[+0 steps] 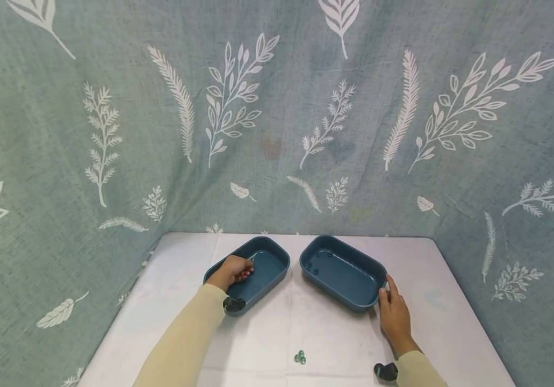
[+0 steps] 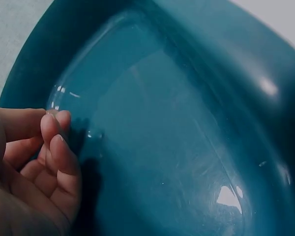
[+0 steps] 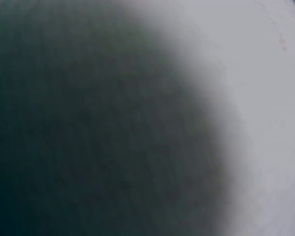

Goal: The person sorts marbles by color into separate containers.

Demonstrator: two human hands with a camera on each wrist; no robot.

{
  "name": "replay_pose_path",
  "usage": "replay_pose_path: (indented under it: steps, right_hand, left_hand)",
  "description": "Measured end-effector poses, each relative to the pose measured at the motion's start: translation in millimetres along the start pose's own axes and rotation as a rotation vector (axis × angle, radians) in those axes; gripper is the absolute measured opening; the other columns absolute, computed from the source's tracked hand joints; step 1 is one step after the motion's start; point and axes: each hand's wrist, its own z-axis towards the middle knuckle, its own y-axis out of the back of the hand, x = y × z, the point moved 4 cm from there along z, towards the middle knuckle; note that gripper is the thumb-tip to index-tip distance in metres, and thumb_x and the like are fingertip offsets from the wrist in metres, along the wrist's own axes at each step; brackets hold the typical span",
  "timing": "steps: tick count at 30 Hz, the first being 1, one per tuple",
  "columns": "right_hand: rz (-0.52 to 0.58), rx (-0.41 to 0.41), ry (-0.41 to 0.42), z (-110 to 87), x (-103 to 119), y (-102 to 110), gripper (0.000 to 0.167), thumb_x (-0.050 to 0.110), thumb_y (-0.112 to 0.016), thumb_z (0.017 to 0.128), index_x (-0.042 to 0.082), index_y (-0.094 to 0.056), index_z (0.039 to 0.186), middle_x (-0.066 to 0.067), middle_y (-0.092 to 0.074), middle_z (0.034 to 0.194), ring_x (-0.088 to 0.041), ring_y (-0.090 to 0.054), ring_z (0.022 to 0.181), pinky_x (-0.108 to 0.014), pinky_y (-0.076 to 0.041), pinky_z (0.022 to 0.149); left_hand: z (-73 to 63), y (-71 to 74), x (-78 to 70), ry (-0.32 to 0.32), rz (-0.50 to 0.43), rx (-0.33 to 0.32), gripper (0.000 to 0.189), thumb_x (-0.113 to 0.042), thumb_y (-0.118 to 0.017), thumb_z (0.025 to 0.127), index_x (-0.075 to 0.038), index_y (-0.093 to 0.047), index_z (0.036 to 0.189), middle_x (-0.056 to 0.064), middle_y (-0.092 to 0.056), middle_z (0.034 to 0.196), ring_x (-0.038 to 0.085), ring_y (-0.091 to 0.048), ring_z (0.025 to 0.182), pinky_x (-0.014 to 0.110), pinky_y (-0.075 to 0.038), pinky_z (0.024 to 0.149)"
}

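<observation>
My left hand (image 1: 235, 269) reaches into the left dark teal tray (image 1: 277, 277), thumb and fingertips drawn together close over its floor. A small clear glass bead (image 2: 95, 133) lies on the floor just beyond those fingertips in the left wrist view. Nothing shows between the fingers themselves. My right hand (image 1: 395, 312) rests at the near right corner of the right teal tray (image 1: 339, 297), its thumb and forefinger fairly straight and touching the corner from outside. Several glass beads (image 1: 316, 271) lie toward the left end of that tray. A dark blur fills most of the right wrist view.
Green glass beads (image 1: 300, 357) sit in a small cluster on the white-covered table (image 1: 277, 328), near its front. The two trays stand angled with a gap between them. Grey-green leaf-patterned cloth (image 1: 277, 134) encloses the back and sides.
</observation>
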Motion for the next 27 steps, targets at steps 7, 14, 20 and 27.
replay_pose_path:
  steps: [7, 14, 20, 27]
  right_hand:
    - [0.004, 0.001, 0.002, -0.7, -0.3, -0.7, 0.054, 0.041, -0.030, 0.107, 0.019, -0.024, 0.156, -0.023, -0.058, 0.117, -0.040, -0.053, 0.108, -0.061, -0.040, 0.093]
    - [0.011, 0.003, 0.004, -0.2, 0.5, 0.3, 0.054, 0.041, -0.031, 0.107, 0.019, -0.024, 0.155, -0.024, -0.058, 0.117, -0.040, -0.053, 0.109, -0.060, -0.040, 0.093]
    - [0.009, 0.016, -0.005, 0.2, 1.2, 1.0, 0.055, 0.043, -0.029, 0.107, 0.019, -0.023, 0.156, -0.023, -0.058, 0.116, -0.040, -0.053, 0.108, -0.060, -0.040, 0.093]
    - [0.002, 0.016, -0.003, 0.0, 0.5, 1.4, 0.055, 0.044, -0.028, 0.106, 0.019, -0.023, 0.156, -0.023, -0.058, 0.117, -0.040, -0.053, 0.109, -0.060, -0.040, 0.093]
  left_hand:
    - [3.1, -3.0, -0.2, -0.003, 0.002, -0.002, 0.011, -0.006, -0.061, 0.091, 0.002, -0.069, 0.093, -0.001, -0.062, 0.066, 0.004, -0.053, 0.050, 0.018, -0.049, 0.049]
    - [-2.0, -5.1, -4.0, -0.026, -0.019, 0.034, 0.011, -0.002, -0.057, 0.091, 0.001, -0.068, 0.094, -0.001, -0.062, 0.066, 0.003, -0.055, 0.050, 0.016, -0.048, 0.048]
    - [-2.7, -6.5, -2.2, -0.023, -0.036, 0.038, 0.010, -0.002, -0.059, 0.092, 0.000, -0.068, 0.091, -0.001, -0.062, 0.065, 0.003, -0.055, 0.050, 0.016, -0.048, 0.048]
    - [3.3, -6.9, 2.9, 0.004, -0.029, -0.014, 0.012, -0.005, -0.061, 0.093, 0.004, -0.068, 0.095, 0.002, -0.063, 0.066, 0.006, -0.057, 0.052, 0.019, -0.050, 0.049]
